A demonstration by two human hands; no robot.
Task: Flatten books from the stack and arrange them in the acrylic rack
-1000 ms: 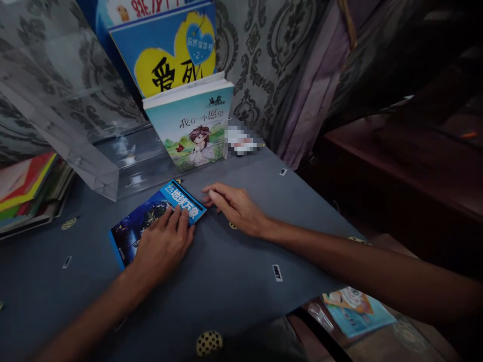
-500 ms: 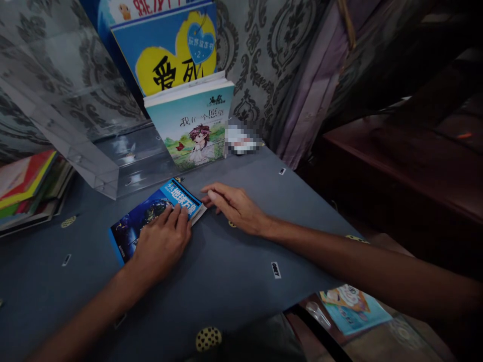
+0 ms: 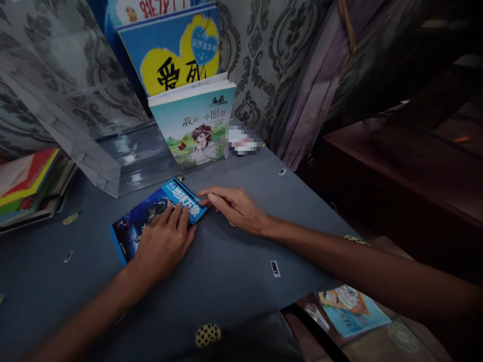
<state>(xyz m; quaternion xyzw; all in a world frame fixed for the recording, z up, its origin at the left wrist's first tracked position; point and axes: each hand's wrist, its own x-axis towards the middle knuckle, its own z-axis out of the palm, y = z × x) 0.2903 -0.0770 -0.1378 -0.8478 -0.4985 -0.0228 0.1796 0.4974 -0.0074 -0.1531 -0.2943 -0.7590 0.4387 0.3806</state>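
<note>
A blue book (image 3: 145, 212) with a picture of the earth on its cover lies tilted on the grey tablecloth. My left hand (image 3: 166, 239) rests flat on the cover, fingers stretched out and a little apart. At the book's upper right edge is my right hand (image 3: 236, 206), its fingers extended, with the tips touching the cover's edge. The undersides of those fingertips are partly hidden.
Behind the book, a clear acrylic rack (image 3: 107, 176) holds a green-and-white book (image 3: 206, 108) and a blue-and-yellow book (image 3: 151, 42). Several stacked books (image 3: 33, 186) lie at left. Below the table's right edge lies a light-blue booklet (image 3: 350, 311). A pixelated item (image 3: 243, 141) sits beside the rack.
The white page edges at the blue book's right side no longer show; its cover lies flatter there. My right fingertips have moved slightly left onto the edge. The view has shifted a little.
</note>
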